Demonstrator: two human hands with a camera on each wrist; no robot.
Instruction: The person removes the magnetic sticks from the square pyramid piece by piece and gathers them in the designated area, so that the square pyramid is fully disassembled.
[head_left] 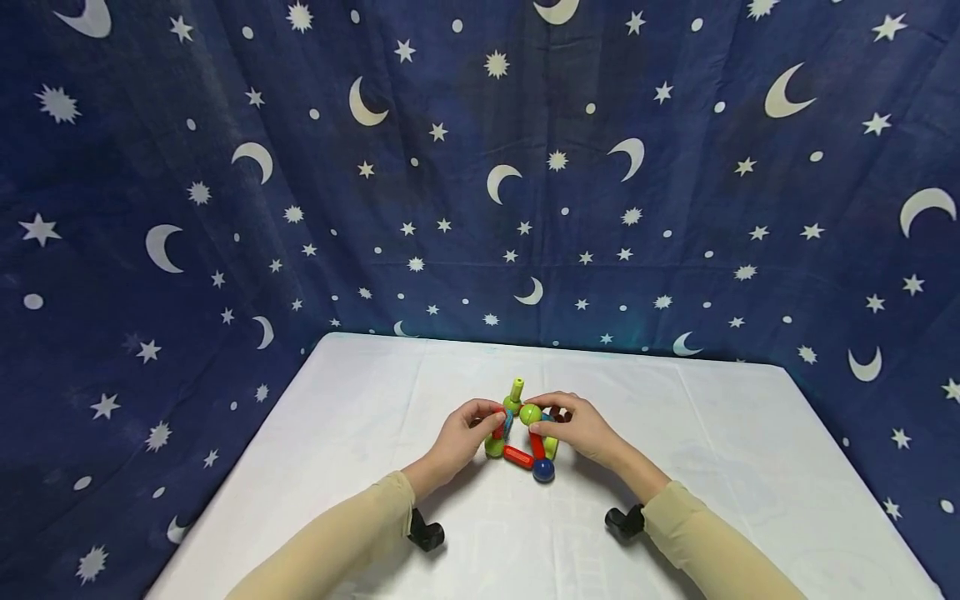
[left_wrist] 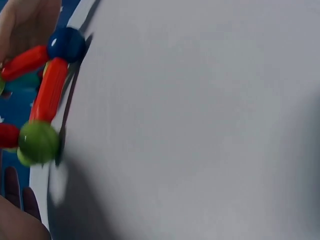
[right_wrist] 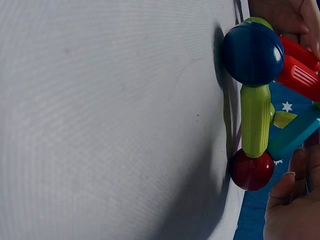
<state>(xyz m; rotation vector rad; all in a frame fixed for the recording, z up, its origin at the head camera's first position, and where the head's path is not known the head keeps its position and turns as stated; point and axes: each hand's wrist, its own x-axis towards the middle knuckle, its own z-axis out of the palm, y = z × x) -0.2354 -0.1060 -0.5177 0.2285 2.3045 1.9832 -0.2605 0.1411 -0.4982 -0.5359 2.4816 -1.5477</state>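
Note:
A structure of magnetic rods and balls stands on the white table, between both hands. Its front edge is a red rod [head_left: 518, 457] joining a green ball [left_wrist: 38, 142] to a dark blue ball [head_left: 543, 470]. My left hand [head_left: 456, 439] pinches a slanted red rod [head_left: 498, 429] above that green ball. My right hand [head_left: 585, 429] holds a raised lime ball [head_left: 531, 414] between thumb and fingers; another red rod [head_left: 537, 445] runs down from it to the blue ball. On the right side, a lime rod [right_wrist: 255, 120] links the blue ball to a dark red ball [right_wrist: 252, 170], where a teal rod [right_wrist: 295, 132] slants up.
At the structure's back a short lime rod [head_left: 517, 389] points up from a green ball. The white-covered table [head_left: 360, 375] meets a dark blue curtain [head_left: 450, 167] with moons and stars. Black wrist devices [head_left: 426, 531] hang under both sleeves.

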